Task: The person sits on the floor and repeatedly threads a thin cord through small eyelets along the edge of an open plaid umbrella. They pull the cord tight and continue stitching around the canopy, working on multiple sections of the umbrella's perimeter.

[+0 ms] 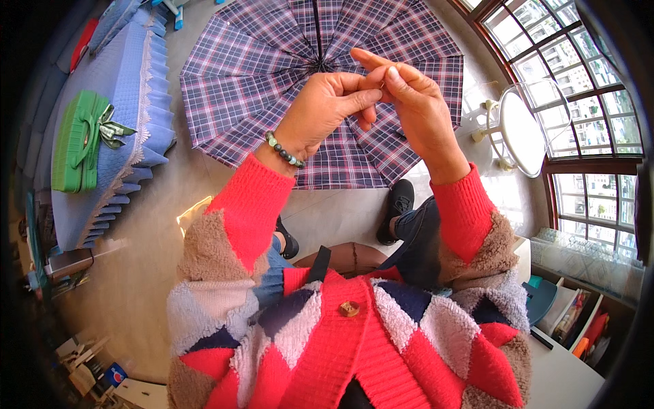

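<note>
1. Well, the left hand (325, 109) has its thumb and forefinger drawn together, meeting the other hand's fingertips.
2. The right hand (422, 102) presses thumb to fingers, its forefinger reaching forward; I cannot tell whether either hand pinches something tiny.
3. Beyond both hands, the plaid umbrella (235, 88) spreads open over the floor (146, 273), just past the shoes (400, 199), inside facing the person.
4. A beaded bracelet (283, 151) circles the left wrist.
5. Off left, a green case (75, 143) sits on a blue cover (131, 95); right, a white stool (520, 129) stands near the window (579, 75).
</note>
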A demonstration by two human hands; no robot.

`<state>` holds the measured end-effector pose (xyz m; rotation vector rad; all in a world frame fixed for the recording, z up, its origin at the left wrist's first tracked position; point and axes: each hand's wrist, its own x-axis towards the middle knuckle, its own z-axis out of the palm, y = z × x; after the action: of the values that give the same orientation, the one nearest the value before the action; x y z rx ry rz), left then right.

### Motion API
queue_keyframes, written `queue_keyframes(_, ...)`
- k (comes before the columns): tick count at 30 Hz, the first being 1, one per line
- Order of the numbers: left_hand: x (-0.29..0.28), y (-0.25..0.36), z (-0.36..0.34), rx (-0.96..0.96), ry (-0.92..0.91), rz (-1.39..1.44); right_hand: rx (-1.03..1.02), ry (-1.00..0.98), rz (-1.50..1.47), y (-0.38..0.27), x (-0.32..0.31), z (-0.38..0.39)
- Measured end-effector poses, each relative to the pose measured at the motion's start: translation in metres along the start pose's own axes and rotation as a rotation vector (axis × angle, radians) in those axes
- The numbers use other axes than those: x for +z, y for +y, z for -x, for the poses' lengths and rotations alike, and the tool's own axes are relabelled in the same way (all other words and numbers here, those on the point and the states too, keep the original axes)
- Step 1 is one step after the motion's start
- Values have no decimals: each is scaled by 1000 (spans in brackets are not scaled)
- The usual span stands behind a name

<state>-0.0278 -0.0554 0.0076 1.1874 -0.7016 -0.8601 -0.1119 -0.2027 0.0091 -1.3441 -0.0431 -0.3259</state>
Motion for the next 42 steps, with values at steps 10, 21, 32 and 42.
queue_keyframes(10,-33,-8,21,-86,-74,-409,-35,20,-762,0,-30,-6)
queue_keyframes(21,-184,-196,118,-200,1049,-263,112,181,-410,9,-39,1)
queue_keyframes(32,-200,-297,152,-858,968,349,838,72,222,115,-1,82)
queue_keyframes(42,-94,-278,121,-765,688,498,1091,249,255,210,6,137)
